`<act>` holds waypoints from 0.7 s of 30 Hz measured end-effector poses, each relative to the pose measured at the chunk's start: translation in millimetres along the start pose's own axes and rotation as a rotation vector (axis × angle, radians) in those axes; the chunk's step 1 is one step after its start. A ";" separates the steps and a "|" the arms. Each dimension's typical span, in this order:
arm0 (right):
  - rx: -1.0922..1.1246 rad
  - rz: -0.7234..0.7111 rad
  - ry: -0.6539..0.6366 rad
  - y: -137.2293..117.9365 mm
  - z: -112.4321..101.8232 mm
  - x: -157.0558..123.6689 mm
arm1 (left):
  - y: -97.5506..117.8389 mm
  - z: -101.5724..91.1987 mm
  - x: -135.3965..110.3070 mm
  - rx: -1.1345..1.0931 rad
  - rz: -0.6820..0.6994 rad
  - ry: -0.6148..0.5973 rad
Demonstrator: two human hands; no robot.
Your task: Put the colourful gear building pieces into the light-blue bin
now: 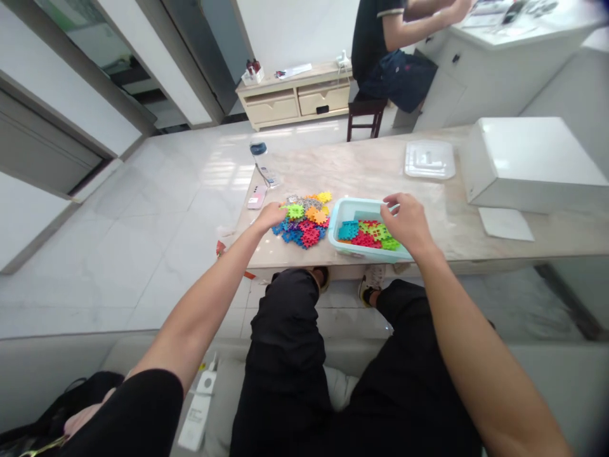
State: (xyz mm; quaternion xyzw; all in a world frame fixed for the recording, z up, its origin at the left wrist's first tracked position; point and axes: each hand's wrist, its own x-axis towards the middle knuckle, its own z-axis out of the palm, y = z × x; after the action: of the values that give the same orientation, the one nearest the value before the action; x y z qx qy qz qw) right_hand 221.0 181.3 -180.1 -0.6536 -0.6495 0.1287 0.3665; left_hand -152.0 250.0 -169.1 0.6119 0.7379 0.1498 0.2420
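Nearest, left hand (272,216) low at the edge of a heap of colourful interlocking plastic pieces (302,219), fingers curved down and touching the heap, any hold on one piece not possible to tell. Right hand (406,223) over a light-blue plastic tub (361,252), fingers half open near its rim, with no clear hold. More pieces (366,238) inside the tub. Farther, on a marble table (380,168), a phone (257,197), a water bottle (261,158), a clear plastic lid (429,158) and a white box (523,162). Farthest, a seated co-worker (380,57) at a white counter (523,28).

Your bare left hand (271,216) reaches forward palm-down, and your bare right hand (406,223) curves its fingers downward, well apart, your left forearm (204,311) and right forearm (471,336) angling inward.
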 end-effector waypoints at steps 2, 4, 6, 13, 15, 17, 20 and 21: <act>-0.076 0.055 -0.052 3.0 -2.8 -0.4 | 27.2 -7.7 -12.0 0.009 0.095 0.013; -0.162 0.119 -0.142 3.0 -7.0 0.0 | 61.1 -9.1 -24.3 0.003 0.206 0.016; -0.237 0.176 -0.213 2.3 -9.4 1.3 | 96.8 -1.9 -39.0 0.035 0.305 0.045; -0.325 0.229 -0.407 3.6 0.8 -3.9 | 169.6 65.7 -91.3 0.155 0.412 0.076; -0.333 0.222 -0.502 2.3 4.5 -6.1 | 169.3 77.4 -94.0 0.221 0.431 0.054; -0.323 0.177 -0.590 -1.2 7.4 -6.4 | 164.5 80.5 -90.6 0.260 0.449 0.049; -0.297 0.079 -0.665 -8.5 10.3 -3.2 | 155.6 75.0 -78.9 0.267 0.442 0.080; -0.297 0.059 -0.675 -10.6 11.1 -1.5 | 153.0 72.2 -74.8 0.264 0.434 0.087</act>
State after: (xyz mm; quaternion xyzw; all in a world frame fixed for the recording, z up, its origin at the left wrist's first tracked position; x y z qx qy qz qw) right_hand 205.7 182.2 -181.5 -0.6389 -0.7263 0.2520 0.0289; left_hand 24.1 203.2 -137.5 0.7753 0.6121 0.1268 0.0900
